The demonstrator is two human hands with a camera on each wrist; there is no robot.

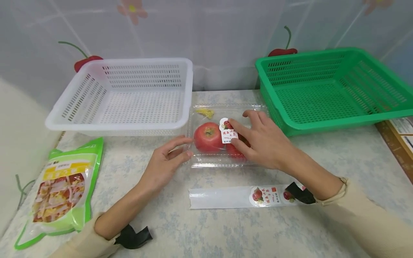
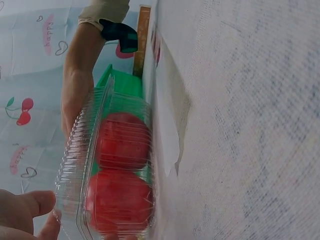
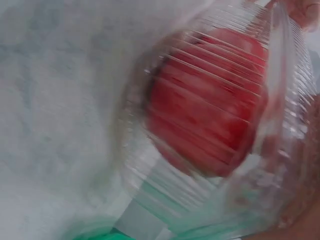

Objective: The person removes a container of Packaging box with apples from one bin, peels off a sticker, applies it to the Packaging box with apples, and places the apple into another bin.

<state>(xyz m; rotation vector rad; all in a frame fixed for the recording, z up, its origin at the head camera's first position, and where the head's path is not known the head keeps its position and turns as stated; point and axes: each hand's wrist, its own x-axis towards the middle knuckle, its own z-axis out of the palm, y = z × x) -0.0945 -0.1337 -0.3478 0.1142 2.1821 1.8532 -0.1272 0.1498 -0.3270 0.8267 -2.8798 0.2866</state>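
The clear plastic box (image 1: 226,138) lay on the table (image 1: 322,157) between the white basket (image 1: 129,96) and the green basket (image 1: 329,86), with its lid closed over two red tomatoes (image 1: 208,137); the second tomato was mostly hidden under the right hand (image 1: 262,141). That hand rested flat on the lid with straight fingers, the index finger on the white label (image 1: 228,130), probably to press the lid or the label down; it did not grip anything. The left hand (image 1: 166,161) touched the left edge of the box with relaxed, spread fingers, so the box could not slide away under the pressure; from the left wrist view only the fingertips (image 2: 37,205) showed at the ribbed side of the box. A long strip of stickers (image 1: 245,196) lay in front of the box, near the person; a green snack bag (image 1: 61,190) lay well apart at the left side of the table.
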